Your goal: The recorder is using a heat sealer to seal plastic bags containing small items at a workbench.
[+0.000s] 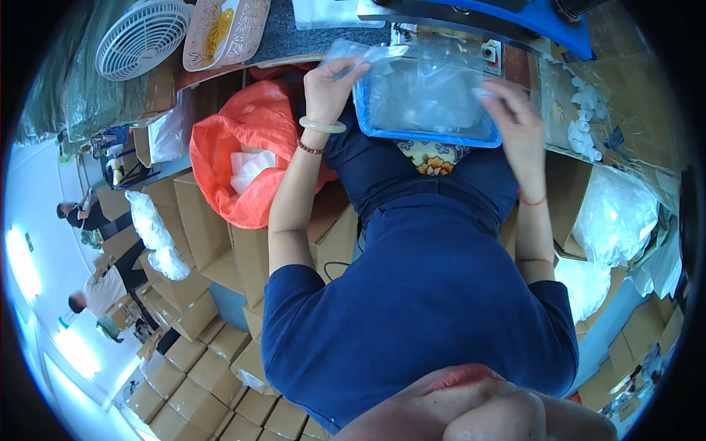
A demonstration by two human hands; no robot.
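Note:
My left hand is closed in a pinch on a clear plastic bag, above the far left corner of a blue tray. The tray sits across my lap, with translucent plastic pieces lying in it. Over the tray's right side hovers my right hand, fingers bent toward its rim. Motion smears its fingertips, so I cannot tell whether something is between them. Another clear plastic sheet hangs down at the tray's far side, below the blue machine.
At the far left stand a white round grille and a perforated basket with yellow bands. A red sack with white contents is left of my legs. White plastic parts lie right. Cardboard boxes stand behind; people are further left.

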